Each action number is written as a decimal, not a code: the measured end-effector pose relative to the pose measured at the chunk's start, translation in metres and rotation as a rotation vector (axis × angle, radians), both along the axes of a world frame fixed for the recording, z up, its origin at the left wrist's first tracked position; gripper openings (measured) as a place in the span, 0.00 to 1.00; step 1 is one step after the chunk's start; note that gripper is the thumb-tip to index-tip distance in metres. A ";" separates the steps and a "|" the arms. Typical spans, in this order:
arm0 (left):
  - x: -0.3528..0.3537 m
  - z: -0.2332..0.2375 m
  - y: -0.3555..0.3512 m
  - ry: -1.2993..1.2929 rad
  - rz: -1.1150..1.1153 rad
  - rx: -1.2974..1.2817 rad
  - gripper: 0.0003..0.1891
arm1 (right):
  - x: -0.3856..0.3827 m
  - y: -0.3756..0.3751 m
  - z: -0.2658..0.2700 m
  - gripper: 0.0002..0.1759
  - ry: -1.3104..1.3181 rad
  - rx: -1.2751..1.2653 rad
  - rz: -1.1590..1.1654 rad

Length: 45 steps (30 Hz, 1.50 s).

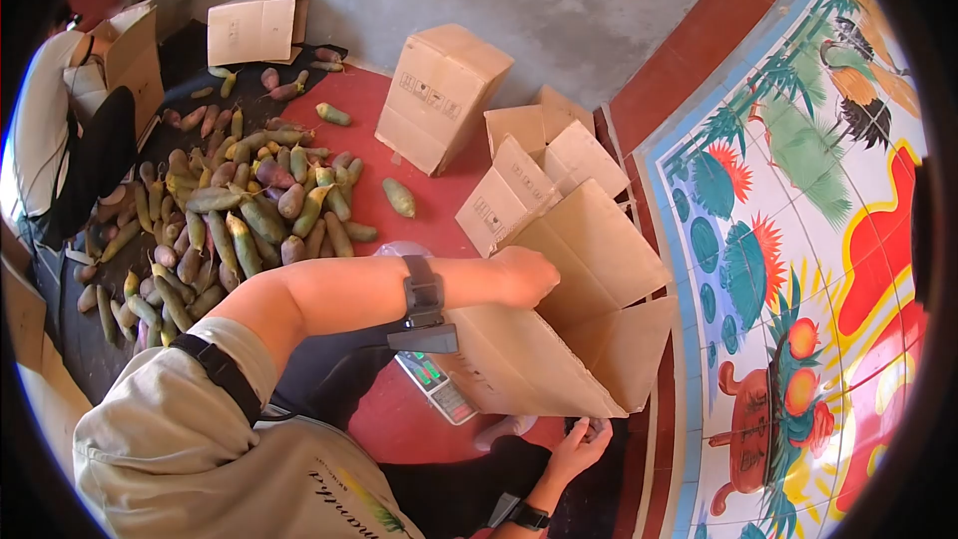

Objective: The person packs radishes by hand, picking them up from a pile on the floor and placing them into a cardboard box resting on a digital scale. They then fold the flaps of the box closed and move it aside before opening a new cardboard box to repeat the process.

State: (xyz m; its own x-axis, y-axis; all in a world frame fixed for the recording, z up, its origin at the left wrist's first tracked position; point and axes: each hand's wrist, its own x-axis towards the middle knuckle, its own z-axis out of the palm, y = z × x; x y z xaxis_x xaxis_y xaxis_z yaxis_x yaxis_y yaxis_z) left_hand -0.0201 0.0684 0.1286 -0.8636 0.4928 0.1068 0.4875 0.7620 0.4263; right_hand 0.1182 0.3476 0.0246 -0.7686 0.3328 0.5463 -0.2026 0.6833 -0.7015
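An open cardboard box point(519, 369) with raised flaps stands in front of me on a digital scale point(439, 389) with a lit green display. My left hand point(527, 277) reaches across the box, closed at its far edge, with the fingertips hidden. Lower down, my right hand point(582, 447) has its fingers curled at the near bottom corner of the same box. A dark band with a device point(423, 294) is strapped to my left wrist, and another band point(527, 515) is on my right. I cannot see what lies inside the box.
A large pile of cucumber-like vegetables point(249, 200) covers a dark sheet on the left. A closed carton point(439, 100) and open cartons point(559, 140) stand beyond the box. Another person point(60, 130) sits at the far left. A painted tile wall point(788, 240) borders the right.
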 end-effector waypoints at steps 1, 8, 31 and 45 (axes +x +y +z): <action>0.000 0.000 0.000 0.004 -0.020 0.008 0.06 | 0.000 0.001 0.000 0.14 -0.001 0.006 -0.002; 0.024 0.008 -0.021 0.167 -0.092 0.550 0.05 | 0.000 -0.002 0.005 0.13 -0.023 0.016 -0.023; 0.200 -0.232 -0.328 -0.219 0.804 -0.029 0.09 | 0.000 0.014 0.001 0.14 -0.093 0.053 -0.063; 0.347 -0.319 -0.338 -0.874 1.178 -0.288 0.13 | 0.001 0.018 0.002 0.14 -0.092 0.140 -0.067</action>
State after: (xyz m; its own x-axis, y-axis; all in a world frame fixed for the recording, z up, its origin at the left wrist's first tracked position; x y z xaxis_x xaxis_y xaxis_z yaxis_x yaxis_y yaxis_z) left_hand 0.3268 -0.2694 -0.1900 -0.5086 -0.6003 -0.6172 -0.7737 0.6331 0.0218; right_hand 0.1194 0.3654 0.0265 -0.7962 0.3107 0.5192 -0.0922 0.7857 -0.6116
